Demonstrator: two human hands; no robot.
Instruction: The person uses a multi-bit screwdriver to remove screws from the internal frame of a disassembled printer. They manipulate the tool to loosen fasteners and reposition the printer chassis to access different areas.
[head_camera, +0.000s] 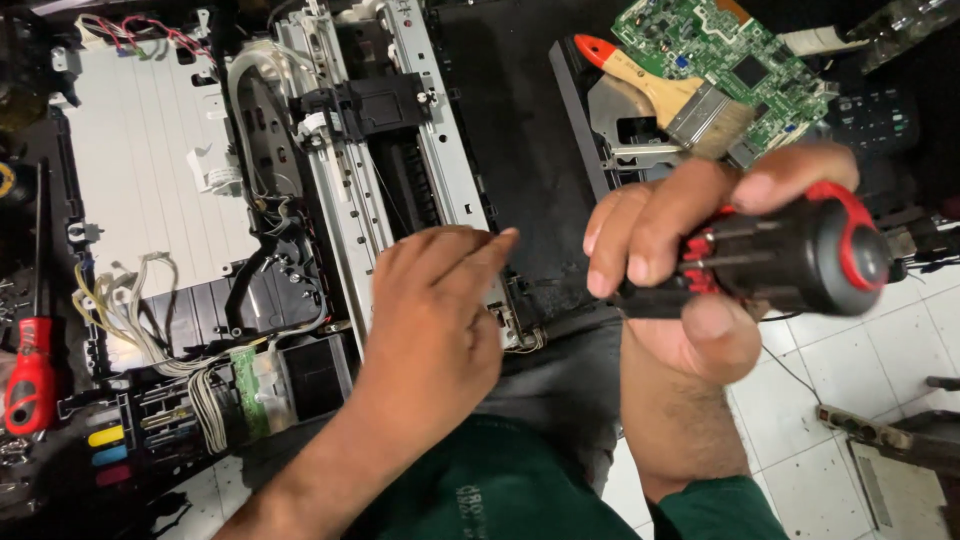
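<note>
The opened printer (300, 200) fills the left and middle, with the metal rail (340, 190) running lengthwise through it and the bundle of wires (150, 330) at its near left corner. A screwdriver (30, 370) lies at the far left edge. Behind the right hand (680, 270) and its screwdriver handle (800, 255), a paintbrush (670, 95) rests on the circuit board (740, 50); a power strip (860, 425) sits on the floor (840, 370) at right.

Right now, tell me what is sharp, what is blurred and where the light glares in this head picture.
Head view: the right hand and its black-and-red screwdriver handle sit close to the lens and look soft; the left hand is slightly blurred; the opened printer and circuit board are sharper; the white panel is brightly lit, near washed out; edges bend from the wide lens.
</note>
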